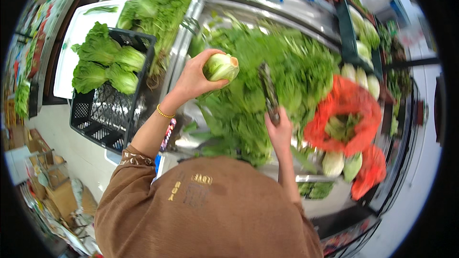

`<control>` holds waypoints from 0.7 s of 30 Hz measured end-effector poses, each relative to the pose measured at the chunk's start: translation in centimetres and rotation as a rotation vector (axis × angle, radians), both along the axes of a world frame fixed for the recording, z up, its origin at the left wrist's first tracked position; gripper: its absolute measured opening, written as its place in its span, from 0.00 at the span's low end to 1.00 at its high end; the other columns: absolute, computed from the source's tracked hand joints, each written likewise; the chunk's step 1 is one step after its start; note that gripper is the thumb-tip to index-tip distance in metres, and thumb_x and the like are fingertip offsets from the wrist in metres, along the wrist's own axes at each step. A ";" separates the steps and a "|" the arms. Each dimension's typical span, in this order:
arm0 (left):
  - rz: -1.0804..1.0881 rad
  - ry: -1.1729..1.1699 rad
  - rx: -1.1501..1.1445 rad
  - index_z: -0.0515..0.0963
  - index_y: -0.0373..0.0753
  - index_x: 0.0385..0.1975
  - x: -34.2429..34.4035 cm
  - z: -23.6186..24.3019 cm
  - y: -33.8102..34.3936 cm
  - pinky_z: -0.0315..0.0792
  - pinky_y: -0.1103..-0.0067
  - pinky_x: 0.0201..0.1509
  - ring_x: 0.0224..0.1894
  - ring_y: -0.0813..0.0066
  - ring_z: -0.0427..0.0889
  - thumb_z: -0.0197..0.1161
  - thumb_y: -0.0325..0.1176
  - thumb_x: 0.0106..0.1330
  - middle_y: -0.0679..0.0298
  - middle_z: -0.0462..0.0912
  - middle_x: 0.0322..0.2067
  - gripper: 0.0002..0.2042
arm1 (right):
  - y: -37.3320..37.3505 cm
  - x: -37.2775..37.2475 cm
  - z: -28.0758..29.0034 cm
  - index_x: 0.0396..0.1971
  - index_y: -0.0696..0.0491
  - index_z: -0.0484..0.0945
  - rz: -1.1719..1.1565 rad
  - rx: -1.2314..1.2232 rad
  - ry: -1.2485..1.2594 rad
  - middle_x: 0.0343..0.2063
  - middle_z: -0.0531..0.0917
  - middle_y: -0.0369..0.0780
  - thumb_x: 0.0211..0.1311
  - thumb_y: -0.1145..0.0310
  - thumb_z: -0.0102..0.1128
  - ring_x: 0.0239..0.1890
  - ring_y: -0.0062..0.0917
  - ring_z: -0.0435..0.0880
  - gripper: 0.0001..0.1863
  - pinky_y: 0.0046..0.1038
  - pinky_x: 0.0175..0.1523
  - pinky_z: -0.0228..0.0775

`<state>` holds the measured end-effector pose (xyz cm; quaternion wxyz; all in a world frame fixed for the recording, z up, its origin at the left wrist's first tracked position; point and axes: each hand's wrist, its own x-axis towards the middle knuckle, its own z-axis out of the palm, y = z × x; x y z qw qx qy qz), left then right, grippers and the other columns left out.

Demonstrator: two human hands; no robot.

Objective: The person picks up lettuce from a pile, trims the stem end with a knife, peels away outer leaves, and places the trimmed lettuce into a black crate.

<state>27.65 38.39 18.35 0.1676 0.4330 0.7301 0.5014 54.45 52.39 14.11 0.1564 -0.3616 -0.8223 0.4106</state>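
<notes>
My left hand (pixel 191 77) is wrapped round a pale green lettuce head (pixel 217 68), whose brownish cut stem end points to the right. In my right hand (pixel 280 126) is a knife (pixel 269 88) with a dark, wet-looking blade pointing away from me; it is slightly blurred. The blade is apart from the lettuce head, to its right. Below both hands spreads a large heap of loose green leaves (pixel 301 62) on a metal counter (pixel 191 111). To the left, several leafy lettuces (pixel 103 55) lie at the far end of a black plastic crate (pixel 103 119).
At the right is a red mesh bag (pixel 367 107) with leaves inside, near a pale round cabbage (pixel 333 164). A dark green crate (pixel 350 28) of cabbages stands at the far right. Long-stemmed greens (pixel 165 19) lie beyond the black crate, beside a white tray (pixel 64 67).
</notes>
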 end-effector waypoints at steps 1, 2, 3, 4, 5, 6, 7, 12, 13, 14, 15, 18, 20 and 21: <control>-0.020 0.006 -0.020 0.74 0.38 0.49 2.4 0.0 -0.4 0.72 0.76 0.53 0.46 0.71 0.80 0.75 0.32 0.46 0.60 0.81 0.43 0.28 | 0.0 0.7 0.2 0.38 0.55 0.72 0.056 0.053 -0.020 0.28 0.82 0.46 0.55 0.72 0.64 0.30 0.38 0.83 0.13 0.33 0.35 0.73; -0.047 -0.029 -0.035 0.74 0.37 0.49 4.7 0.4 -0.5 0.73 0.76 0.53 0.46 0.71 0.80 0.75 0.32 0.46 0.59 0.81 0.42 0.28 | -0.5 1.2 1.3 0.37 0.55 0.72 0.085 0.086 -0.016 0.28 0.82 0.46 0.53 0.72 0.65 0.30 0.40 0.83 0.13 0.34 0.35 0.73; -0.060 -0.017 -0.037 0.74 0.36 0.49 6.8 0.3 -0.5 0.73 0.76 0.52 0.46 0.72 0.80 0.76 0.30 0.44 0.60 0.80 0.43 0.29 | -1.1 1.4 3.1 0.36 0.55 0.71 0.118 0.116 0.000 0.28 0.82 0.46 0.52 0.72 0.65 0.31 0.42 0.83 0.14 0.34 0.35 0.74; -0.070 0.014 -0.034 0.74 0.36 0.49 8.6 0.3 -0.7 0.73 0.75 0.52 0.45 0.67 0.80 0.76 0.30 0.44 0.59 0.80 0.43 0.28 | -1.2 1.7 4.4 0.36 0.54 0.70 0.150 0.146 0.022 0.28 0.82 0.46 0.51 0.72 0.66 0.32 0.43 0.82 0.15 0.35 0.35 0.74; -0.080 0.044 -0.028 0.74 0.36 0.48 10.1 0.2 -1.0 0.73 0.73 0.51 0.45 0.62 0.80 0.75 0.30 0.44 0.58 0.81 0.43 0.28 | -1.1 2.4 5.0 0.36 0.54 0.70 0.216 0.248 0.027 0.28 0.82 0.46 0.50 0.72 0.66 0.32 0.43 0.83 0.15 0.36 0.34 0.74; -0.162 -0.027 0.030 0.75 0.36 0.47 10.9 -1.4 -1.4 0.73 0.74 0.51 0.45 0.61 0.80 0.75 0.30 0.44 0.59 0.81 0.43 0.27 | -0.9 3.1 5.4 0.37 0.53 0.69 0.287 0.350 0.032 0.28 0.82 0.46 0.50 0.73 0.66 0.32 0.43 0.83 0.16 0.37 0.34 0.73; -0.234 0.008 0.043 0.75 0.37 0.47 12.3 1.2 -0.9 0.73 0.74 0.51 0.45 0.63 0.81 0.76 0.30 0.44 0.60 0.81 0.43 0.27 | -0.4 3.8 5.3 0.38 0.53 0.69 0.352 0.455 0.029 0.28 0.82 0.46 0.49 0.73 0.66 0.32 0.43 0.83 0.17 0.38 0.34 0.73; -0.217 0.034 -0.023 0.75 0.40 0.49 15.9 4.0 -1.0 0.72 0.73 0.56 0.49 0.67 0.79 0.77 0.29 0.45 0.60 0.80 0.48 0.28 | 4.2 12.2 -1.4 0.37 0.52 0.70 -0.081 -0.065 -0.219 0.25 0.82 0.43 0.58 0.70 0.62 0.29 0.37 0.83 0.11 0.38 0.32 0.73; -0.218 0.081 0.038 0.75 0.41 0.49 16.8 3.7 -1.0 0.71 0.71 0.58 0.50 0.65 0.79 0.77 0.29 0.44 0.61 0.79 0.50 0.28 | 3.5 13.7 -1.7 0.36 0.51 0.71 -0.122 -0.283 -0.131 0.25 0.82 0.41 0.60 0.68 0.62 0.28 0.34 0.84 0.10 0.37 0.33 0.73; -0.235 0.268 0.078 0.75 0.41 0.49 17.4 3.6 -0.9 0.69 0.69 0.59 0.51 0.64 0.78 0.77 0.29 0.44 0.62 0.79 0.51 0.28 | 3.2 14.6 -1.9 0.36 0.51 0.71 -0.164 -0.500 -0.043 0.25 0.83 0.40 0.62 0.65 0.61 0.28 0.30 0.84 0.09 0.36 0.33 0.73; -0.260 0.453 0.126 0.75 0.42 0.49 17.8 3.5 -0.4 0.67 0.66 0.61 0.52 0.63 0.78 0.77 0.29 0.44 0.62 0.79 0.52 0.28 | 2.7 14.9 -1.6 0.36 0.51 0.72 -0.145 -0.690 0.119 0.27 0.82 0.38 0.63 0.63 0.61 0.29 0.27 0.83 0.10 0.34 0.35 0.74; -0.263 0.910 0.271 0.77 0.52 0.48 20.0 2.3 0.3 0.56 0.54 0.69 0.57 0.63 0.73 0.74 0.32 0.45 0.67 0.77 0.54 0.25 | 0.4 13.2 -0.1 0.40 0.51 0.74 -0.127 -1.220 0.535 0.35 0.82 0.36 0.65 0.57 0.61 0.35 0.23 0.82 0.13 0.30 0.43 0.76; -0.286 1.028 0.301 0.77 0.59 0.49 21.9 2.0 0.5 0.52 0.52 0.71 0.60 0.64 0.70 0.70 0.32 0.50 0.67 0.73 0.58 0.24 | 0.1 12.5 -3.6 0.49 0.52 0.73 -0.212 -1.511 0.837 0.48 0.80 0.41 0.66 0.56 0.59 0.48 0.26 0.81 0.18 0.32 0.52 0.77; -0.289 1.036 0.267 0.76 0.62 0.51 23.1 1.8 0.4 0.50 0.52 0.72 0.62 0.65 0.68 0.67 0.31 0.53 0.67 0.70 0.60 0.24 | -0.1 11.7 -1.4 0.53 0.52 0.72 -0.180 -1.662 0.830 0.50 0.79 0.42 0.67 0.61 0.58 0.51 0.28 0.81 0.18 0.34 0.54 0.77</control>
